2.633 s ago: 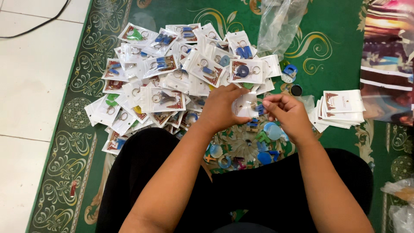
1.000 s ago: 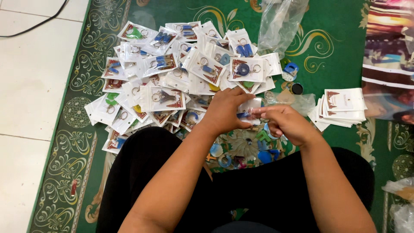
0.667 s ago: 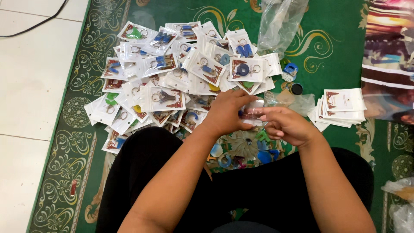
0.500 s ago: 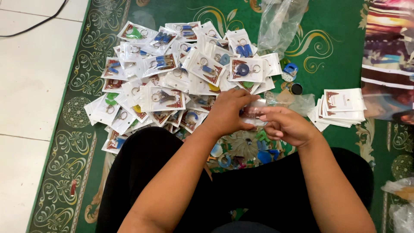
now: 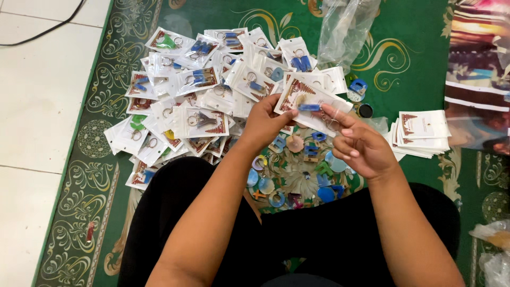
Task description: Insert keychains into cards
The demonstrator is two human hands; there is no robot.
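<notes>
Since half a second ago both hands have lifted away from the lap toward the pile, and the clear plastic sleeve with its white printed card (image 5: 311, 103), then bunched low between them, now shows flat and face-up. A blue letter-shaped charm (image 5: 308, 107) sits inside it, so the filling step looks done, as far as one can judge.

Nearest the body, between the black-trousered knees on the green patterned carpet (image 5: 419, 64), lies a loose scatter of coloured letter charms (image 5: 313, 178), blue, green and orange, still unpacked. Above it the left hand (image 5: 265, 125) pinches the sleeve's lower left corner between thumb and fingers. The right hand (image 5: 361, 146) closes narrowly on the sleeve's right edge, fingertips on a small metal ring there; whether the ring is inside is unclear.

Beyond the hands, toward the carpet's far left, spreads a heap of finished white-carded packets (image 5: 196, 101). Near the right edge a neat stack of empty white cards (image 5: 422, 133) waits, with a small dark round cap (image 5: 365, 110) beside it. Farthest off, a crumpled clear plastic bag (image 5: 345, 32) lies at the top edge.
</notes>
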